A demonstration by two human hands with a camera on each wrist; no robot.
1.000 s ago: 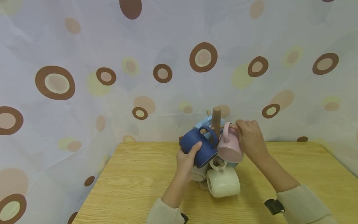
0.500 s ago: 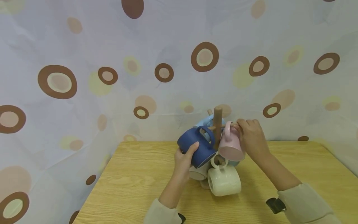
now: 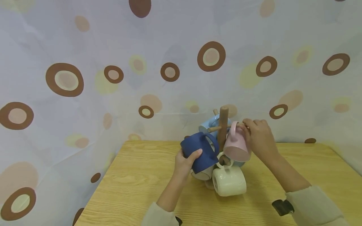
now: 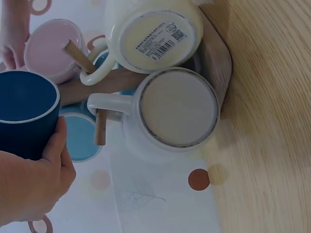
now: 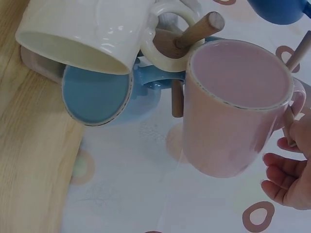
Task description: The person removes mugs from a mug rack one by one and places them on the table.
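Observation:
My left hand (image 3: 182, 164) grips a dark blue mug (image 3: 198, 150) by its body, thumb on the near side. The mug is tilted; its handle sits below and apart from the tip of the upper left peg (image 3: 213, 129) of a wooden mug tree (image 3: 223, 125). Opposite, my right hand (image 3: 261, 139) pinches the end of the upper right peg (image 5: 289, 125). From that peg a pink mug (image 3: 237, 146) hangs by its handle, close to the fingers. In the left wrist view the blue mug (image 4: 24, 104) hides part of the left hand.
Lower on the tree hang a cream mug (image 3: 230, 182), a whitish mug (image 4: 180, 107) and a blue mug (image 5: 99, 94). A light blue mug (image 3: 206, 127) hangs at the upper back. The tree stands on a wooden table (image 3: 141, 188) before a patterned curtain (image 3: 175, 40).
The dark blue mug has come off the upper left peg, moving slightly left and down with my left hand. My right hand keeps its hold. The head view has shifted slightly.

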